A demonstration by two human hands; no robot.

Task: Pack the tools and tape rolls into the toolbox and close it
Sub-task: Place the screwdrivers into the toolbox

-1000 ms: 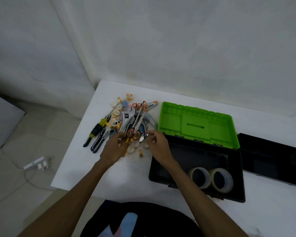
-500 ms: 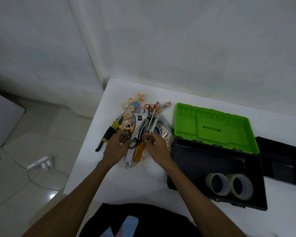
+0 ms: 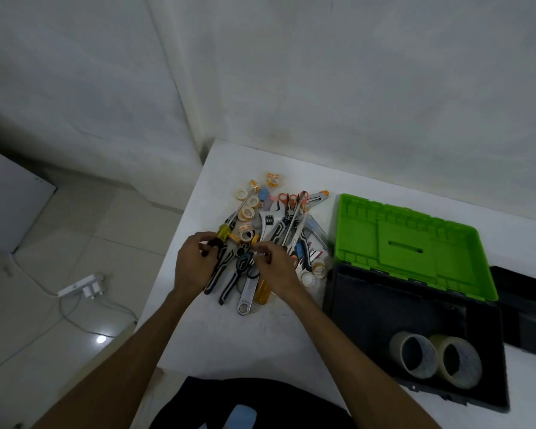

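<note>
At the far left of the frame a white power strip (image 3: 80, 286) lay on the tiled floor, its cable trailing off. Right of it stood the white table (image 3: 229, 342), and at centre frame both hands worked at the heap of tools (image 3: 260, 239). The left hand (image 3: 195, 267) had its fingers curled round the dark grip of a yellow-handled screwdriver (image 3: 222, 233), and its palm lay over black-and-white plier handles (image 3: 217, 274). The right hand (image 3: 277, 270), just beside it, had fingertips bent and pinched together over the middle of the pile; what exactly they held could not be told. One silver adjustable wrench (image 3: 251, 286) stuck out toward the lower frame between the hands. Small tape rolls (image 3: 247, 213) lay scattered among the tools: at least eight could be counted, the others hidden. Orange-handled scissors (image 3: 293, 198) sat at the top of the heap. To the right the toolbox (image 3: 369, 305) stood open, its green lid (image 3: 409, 246) tipped back. Two large tape rolls (image 3: 435, 359) stood on edge, touching, in its lower right corner
</note>
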